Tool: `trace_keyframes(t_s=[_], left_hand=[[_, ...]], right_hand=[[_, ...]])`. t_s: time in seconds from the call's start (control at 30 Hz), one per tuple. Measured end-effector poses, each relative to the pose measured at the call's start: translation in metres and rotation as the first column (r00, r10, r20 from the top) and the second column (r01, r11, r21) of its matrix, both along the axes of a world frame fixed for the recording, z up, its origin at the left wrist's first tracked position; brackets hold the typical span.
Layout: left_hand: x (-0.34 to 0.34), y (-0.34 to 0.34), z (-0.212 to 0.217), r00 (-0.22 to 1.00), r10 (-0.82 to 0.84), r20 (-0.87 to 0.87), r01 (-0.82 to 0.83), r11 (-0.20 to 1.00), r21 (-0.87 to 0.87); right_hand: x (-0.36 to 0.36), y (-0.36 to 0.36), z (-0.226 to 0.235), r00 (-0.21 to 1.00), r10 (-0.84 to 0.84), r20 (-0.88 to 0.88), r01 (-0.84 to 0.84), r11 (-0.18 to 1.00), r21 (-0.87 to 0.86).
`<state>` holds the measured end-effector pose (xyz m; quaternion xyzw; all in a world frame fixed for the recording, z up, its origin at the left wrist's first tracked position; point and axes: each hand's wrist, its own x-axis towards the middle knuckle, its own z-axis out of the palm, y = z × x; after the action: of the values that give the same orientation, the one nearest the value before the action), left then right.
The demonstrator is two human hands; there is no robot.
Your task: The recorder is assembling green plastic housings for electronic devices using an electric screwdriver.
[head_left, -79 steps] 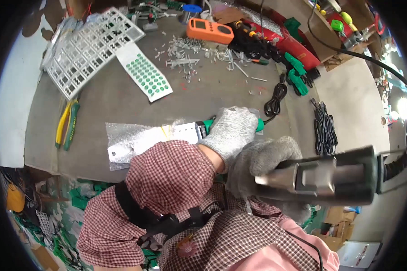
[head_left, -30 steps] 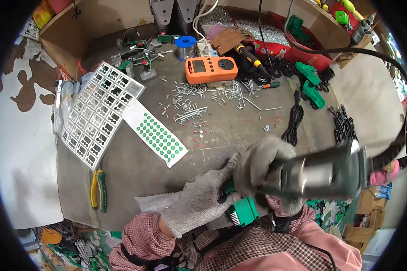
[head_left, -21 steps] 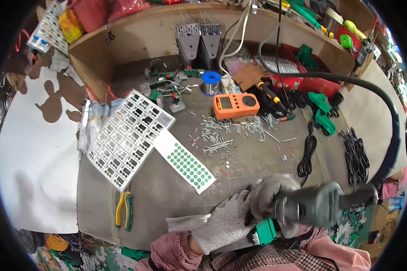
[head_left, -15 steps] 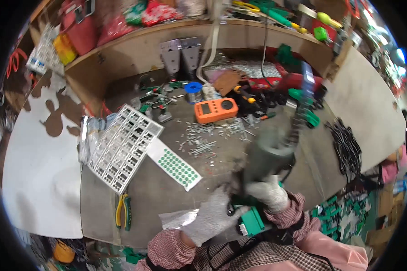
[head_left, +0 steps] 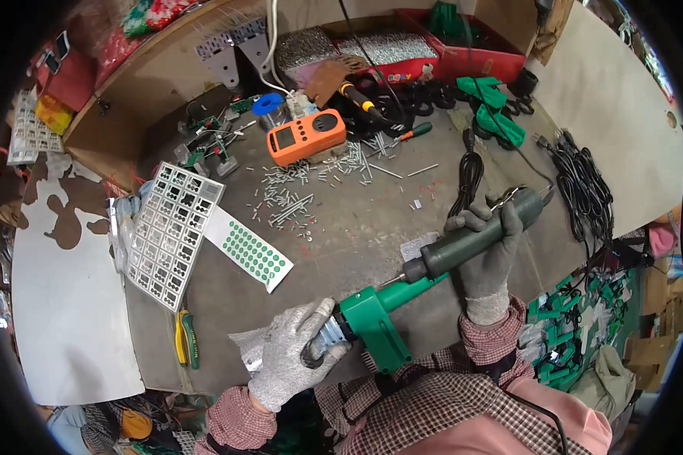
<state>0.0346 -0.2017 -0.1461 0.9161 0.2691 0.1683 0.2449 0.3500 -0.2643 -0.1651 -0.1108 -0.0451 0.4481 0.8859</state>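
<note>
My right hand (head_left: 487, 250), in a grey glove, grips a dark grey electric screwdriver (head_left: 470, 239) whose bit reaches down-left into a green plastic part (head_left: 376, 322). My left hand (head_left: 292, 360), also gloved, is closed around the silvery end of that green part near the bench's front edge. A clear plastic bag (head_left: 243, 345) lies just left of my left hand. The screwdriver's black cord runs off up and to the right.
On the bench lie a white grid tray (head_left: 163, 231), a sheet of green dots (head_left: 249, 250), scattered screws (head_left: 303, 189), an orange meter (head_left: 306, 136), yellow-green pliers (head_left: 184, 339), coiled black cables (head_left: 577, 182) and green parts (head_left: 493, 102). A white board (head_left: 61, 303) lies at the left.
The view swung from my lap up to the bench. My right hand lowered the screwdriver from close to the camera down to the green part, which my left hand kept holding.
</note>
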Motion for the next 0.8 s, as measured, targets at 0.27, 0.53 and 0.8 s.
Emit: trace_keyframes(t_s=[0.27,0.53,0.8], left_hand=[[0.002,0.001,-0.001,1.0,-0.012,-0.027,0.012,1.0,-0.002],[0.001,0.002,-0.012,0.982,0.05,0.183,-0.033,0.995,-0.091],[0.004,0.007,0.001,0.998,0.018,0.053,-0.011,0.993,-0.119]], right_hand=[[-0.008,-0.002,0.001,0.999,0.027,-0.02,-0.028,0.998,-0.052],[-0.015,0.005,0.004,0.998,0.059,-0.011,-0.058,0.997,0.059],[-0.016,0.009,0.007,0.998,0.053,0.024,-0.056,0.985,0.164]])
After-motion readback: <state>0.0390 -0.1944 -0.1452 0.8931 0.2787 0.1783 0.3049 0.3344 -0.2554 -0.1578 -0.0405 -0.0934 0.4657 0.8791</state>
